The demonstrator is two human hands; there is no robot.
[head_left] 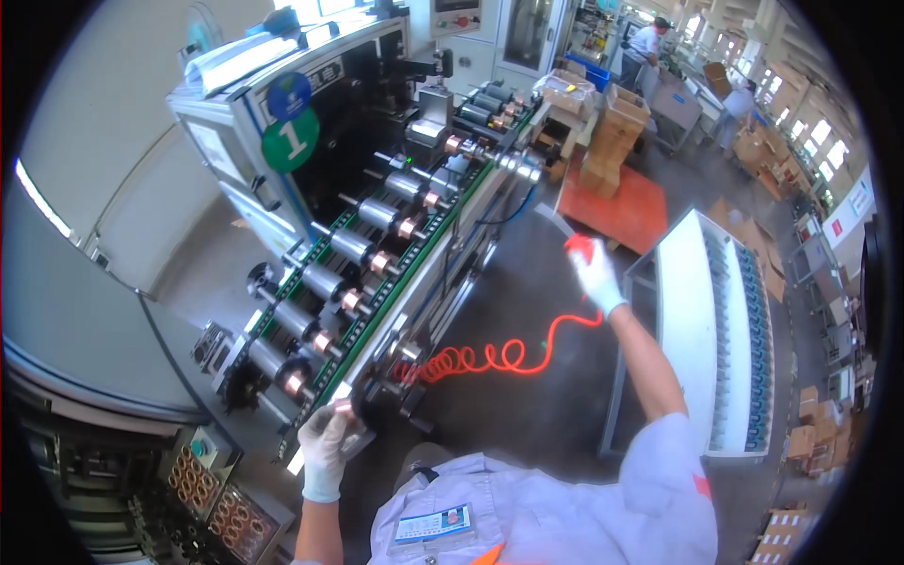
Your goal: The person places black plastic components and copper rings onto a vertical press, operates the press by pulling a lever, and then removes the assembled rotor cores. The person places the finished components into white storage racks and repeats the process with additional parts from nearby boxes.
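Fingers of the left hand point(323, 452) pinch a small copper part point(344, 407) at their tips; well apart, ahead-right, the right hand's point(598, 281) fingers wrap a red air gun point(579, 247), nozzle point(556, 219) angled forward-left.

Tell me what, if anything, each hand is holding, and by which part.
Right hand: a red air gun, held by the handle end, opposite its nozzle. Left hand: fingertips at a copper-coloured piece; whether held cannot be told.

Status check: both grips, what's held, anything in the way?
Right grip closed on red air gun. Left grip at copper-coloured part, hold unclear. Coiled orange hose strung between them.
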